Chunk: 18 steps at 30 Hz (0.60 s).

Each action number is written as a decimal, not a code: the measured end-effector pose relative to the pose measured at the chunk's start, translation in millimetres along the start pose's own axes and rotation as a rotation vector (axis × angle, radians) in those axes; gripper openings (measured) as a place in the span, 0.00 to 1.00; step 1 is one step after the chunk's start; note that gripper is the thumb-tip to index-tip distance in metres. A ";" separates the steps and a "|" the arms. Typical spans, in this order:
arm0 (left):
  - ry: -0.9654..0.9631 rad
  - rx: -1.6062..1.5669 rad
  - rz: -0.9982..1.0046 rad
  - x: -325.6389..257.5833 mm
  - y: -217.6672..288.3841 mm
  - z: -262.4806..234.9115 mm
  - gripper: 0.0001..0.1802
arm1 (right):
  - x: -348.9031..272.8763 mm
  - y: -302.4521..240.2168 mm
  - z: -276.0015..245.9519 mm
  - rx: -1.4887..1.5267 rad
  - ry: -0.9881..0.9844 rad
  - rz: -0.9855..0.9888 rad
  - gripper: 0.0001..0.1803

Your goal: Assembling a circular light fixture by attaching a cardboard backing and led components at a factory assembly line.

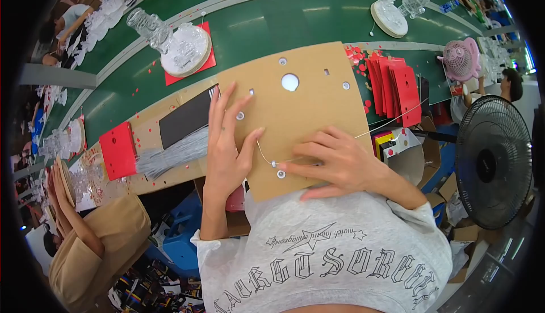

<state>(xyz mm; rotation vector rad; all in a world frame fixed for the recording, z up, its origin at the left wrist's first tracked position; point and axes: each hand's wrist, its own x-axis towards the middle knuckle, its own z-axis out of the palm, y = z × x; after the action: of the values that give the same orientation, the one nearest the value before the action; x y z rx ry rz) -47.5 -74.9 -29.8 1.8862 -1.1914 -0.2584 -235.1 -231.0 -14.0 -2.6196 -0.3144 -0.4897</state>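
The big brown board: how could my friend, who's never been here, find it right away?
Start at the green work surface stretching across the view, then find the left hand and right hand at its near side. Under them is the flat brown board. It's far bigger than the red sheets on its right.

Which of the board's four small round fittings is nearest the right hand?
The fitting nearest the grey shirt, right by the index fingertip of the right hand. The others lie farther up the board, one beside the left hand.
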 end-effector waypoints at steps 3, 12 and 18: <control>-0.080 0.006 -0.017 -12.3 -6.7 -7.3 0.31 | -45.0 14.6 -25.7 0.024 0.300 0.286 0.12; -0.302 0.401 0.399 0.4 57.3 -2.6 0.38 | -111.0 54.9 -51.9 0.696 1.104 1.134 0.29; -0.600 0.374 0.443 15.7 55.7 24.2 0.36 | -85.7 135.6 -94.8 0.893 1.381 0.572 0.24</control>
<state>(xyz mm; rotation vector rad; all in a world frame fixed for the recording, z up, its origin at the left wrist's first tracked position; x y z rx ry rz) -88.5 -110.5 1.7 1.8402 -2.1507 -0.3903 -299.9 -405.6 -21.4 -1.0163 0.5334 -1.3481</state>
